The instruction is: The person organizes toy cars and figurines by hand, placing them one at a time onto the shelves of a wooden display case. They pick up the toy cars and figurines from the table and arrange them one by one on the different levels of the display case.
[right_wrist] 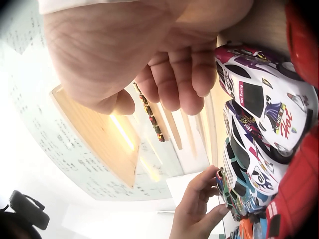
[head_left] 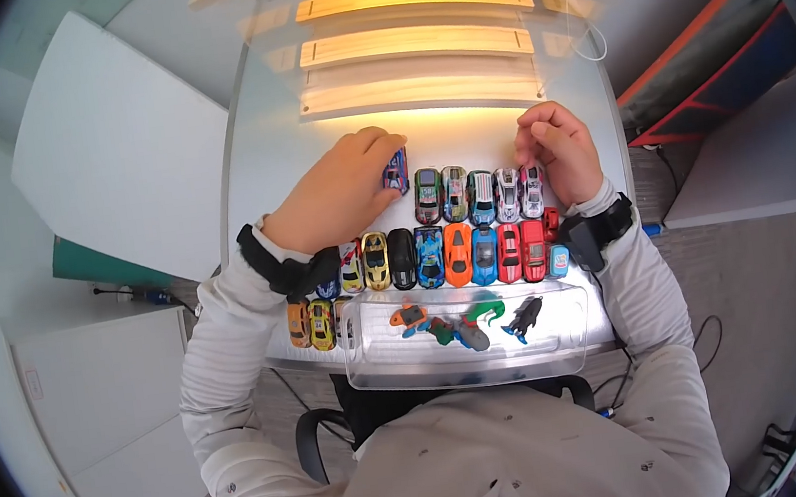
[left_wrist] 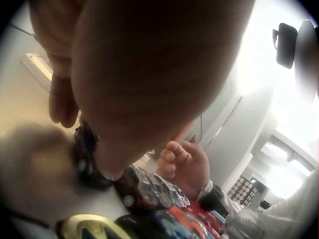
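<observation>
Blue car [head_left: 395,172] at the left end of the far row, pinched between your left hand's [head_left: 327,188] thumb and fingers. It is upright, roof up; you cannot tell whether all the wheels bear on the table [head_left: 258,181]. Long axis: near to far, its far end leaning slightly right. Nose direction: cannot tell, as your hand covers part of the body.

Next rightward, a small gap, then the green car [head_left: 427,196], first of five side by side. Step in hand, as judged: you are adding the blue car to this row. The next move calls for a small shift right, a slight turn to match the green car's axis, then an easy release without nudging it.

Right end: your right hand [head_left: 563,146] is beside the white car [head_left: 532,192], fingers loosely bent, gripping nothing. Contact with that car: cannot tell.
</observation>
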Tool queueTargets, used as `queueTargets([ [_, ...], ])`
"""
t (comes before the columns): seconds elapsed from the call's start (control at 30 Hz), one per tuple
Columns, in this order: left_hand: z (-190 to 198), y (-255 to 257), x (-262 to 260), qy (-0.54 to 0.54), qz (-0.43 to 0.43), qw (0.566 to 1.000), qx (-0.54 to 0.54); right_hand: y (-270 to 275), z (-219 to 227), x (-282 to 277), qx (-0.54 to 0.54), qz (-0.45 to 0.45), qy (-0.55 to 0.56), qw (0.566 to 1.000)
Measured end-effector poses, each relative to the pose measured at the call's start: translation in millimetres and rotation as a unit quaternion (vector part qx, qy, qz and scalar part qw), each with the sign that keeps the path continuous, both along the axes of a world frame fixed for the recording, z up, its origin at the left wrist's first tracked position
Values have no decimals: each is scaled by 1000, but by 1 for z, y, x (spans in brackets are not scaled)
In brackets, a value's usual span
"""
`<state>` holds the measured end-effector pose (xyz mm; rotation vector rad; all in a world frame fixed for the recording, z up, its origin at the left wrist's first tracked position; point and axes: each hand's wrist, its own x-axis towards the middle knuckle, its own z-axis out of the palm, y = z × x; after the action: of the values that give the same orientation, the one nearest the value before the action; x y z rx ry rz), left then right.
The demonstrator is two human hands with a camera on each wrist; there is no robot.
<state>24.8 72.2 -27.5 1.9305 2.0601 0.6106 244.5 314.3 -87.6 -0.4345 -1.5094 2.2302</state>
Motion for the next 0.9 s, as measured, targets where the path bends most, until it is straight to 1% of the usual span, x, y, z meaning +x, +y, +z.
queueTargets([
  [0.1, 13, 2, 3, -12, -8, 999, -44, -1, 3, 0, 3, 6, -2, 1000],
  [0.2, 8, 3, 3, -6, -10, 999, -44, 0, 3, 0, 8, 10, -5, 1000],
  [0.4, 7, 12, 2, 25, -6, 999, -25, -1, 3, 0, 17, 12, -5, 1000],
  [0.5, 16, 22, -3, 23, 13, 1000, 15, 0, 3, 0, 18, 13, -9, 1000],
  [0.53, 20, 28, -6, 38, 18, 998, 42, 1, 2, 0, 18, 14, -11, 1000],
  [0.63, 37, 67, -18, 85, -16, 986, 144, 1, 3, 0, 7, 10, -6, 1000],
  [0.73, 49, 119, -27, 101, -4, 977, 188, 1, 2, 0, 8, 12, -11, 1000],
  [0.8, 73, 158, -21, 92, 16, 974, 206, 2, 3, 1, 0, 12, -9, 1000],
  [0.83, 79, 174, -21, 88, 25, 972, 215, 2, 3, 0, -4, 11, -8, 1000],
  [0.9, 77, 202, -32, 118, 8, 961, 248, 2, 3, 0, -7, 4, -8, 1000],
])
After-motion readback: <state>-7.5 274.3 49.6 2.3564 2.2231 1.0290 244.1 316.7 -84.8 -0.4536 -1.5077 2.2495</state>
